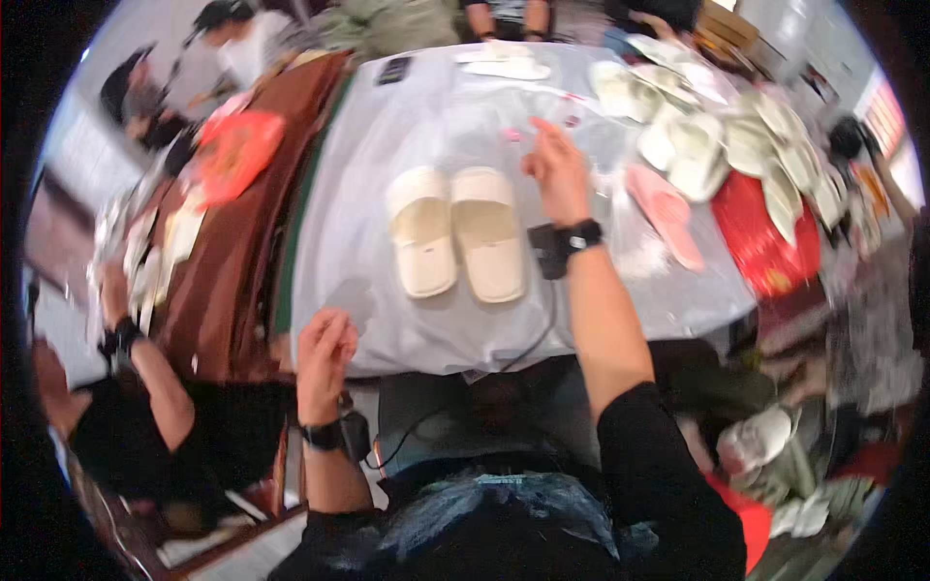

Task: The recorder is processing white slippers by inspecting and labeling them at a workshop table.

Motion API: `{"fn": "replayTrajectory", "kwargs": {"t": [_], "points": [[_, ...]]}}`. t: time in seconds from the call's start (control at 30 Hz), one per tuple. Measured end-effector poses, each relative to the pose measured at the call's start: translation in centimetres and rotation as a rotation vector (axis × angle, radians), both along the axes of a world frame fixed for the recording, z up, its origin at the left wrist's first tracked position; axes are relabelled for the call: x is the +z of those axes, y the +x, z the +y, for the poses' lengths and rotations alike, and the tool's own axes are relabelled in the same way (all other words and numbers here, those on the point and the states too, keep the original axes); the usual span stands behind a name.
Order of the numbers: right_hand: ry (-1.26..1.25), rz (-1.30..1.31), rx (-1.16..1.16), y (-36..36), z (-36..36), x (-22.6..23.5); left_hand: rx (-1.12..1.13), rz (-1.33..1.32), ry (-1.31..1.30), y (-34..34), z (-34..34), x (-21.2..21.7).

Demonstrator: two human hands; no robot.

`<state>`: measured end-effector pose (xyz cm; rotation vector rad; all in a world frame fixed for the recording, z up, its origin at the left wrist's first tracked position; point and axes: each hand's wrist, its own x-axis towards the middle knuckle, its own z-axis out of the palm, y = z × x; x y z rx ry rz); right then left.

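A pair of cream slippers (487, 237) lies side by side on the sheet-covered table, toes toward me. Beyond them on the right, my right hand (559, 179) reaches over the table, index finger stretched out and the others bent. Nothing shows in it. Small pink pieces (511, 135) lie just left of its fingertips. At the near left table edge hovers my left hand (327, 353), its fingers loosely curved and slightly apart, with no object visible in it. It is apart from the slippers. Motion blurs both hands a little.
A pink slipper (666, 215) and several pale slippers (693, 150) lie at the right, beside a red plastic bag (765, 232). A phone (393, 70) is at the far left. Another person's hand (113, 290) is over the brown table (223, 281) at left; other people sit beyond.
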<state>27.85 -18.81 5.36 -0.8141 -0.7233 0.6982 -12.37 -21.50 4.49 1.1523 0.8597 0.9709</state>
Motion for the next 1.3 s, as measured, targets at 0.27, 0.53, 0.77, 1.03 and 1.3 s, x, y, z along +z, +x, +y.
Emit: {"fn": "replayTrajectory", "kwargs": {"t": [0.27, 0.53, 0.77, 1.03, 1.3], "points": [[-0.207, -0.444, 0.295, -5.8, -2.0, 5.8, 0.027, -0.045, 0.040, 0.5, 3.1, -1.2], [-0.439, -1.369, 0.420, -10.9, -2.3, 5.4, 0.046, 0.065, 0.105, 2.3, 5.1, -4.2], [-0.490, -1.461, 0.332, -12.2, 1.5, 1.9, 0.017, 0.089, 0.208, 2.1, 4.8, -5.0], [-0.525, -1.429, 0.260, -11.2, 3.4, -0.5, 0.062, 0.075, 0.159, 2.2, 4.7, -5.2], [-0.563, -1.520, 0.123, -10.0, 2.4, 1.5, 0.060, 0.098, 0.163, 1.9, 4.7, -5.2]]}}
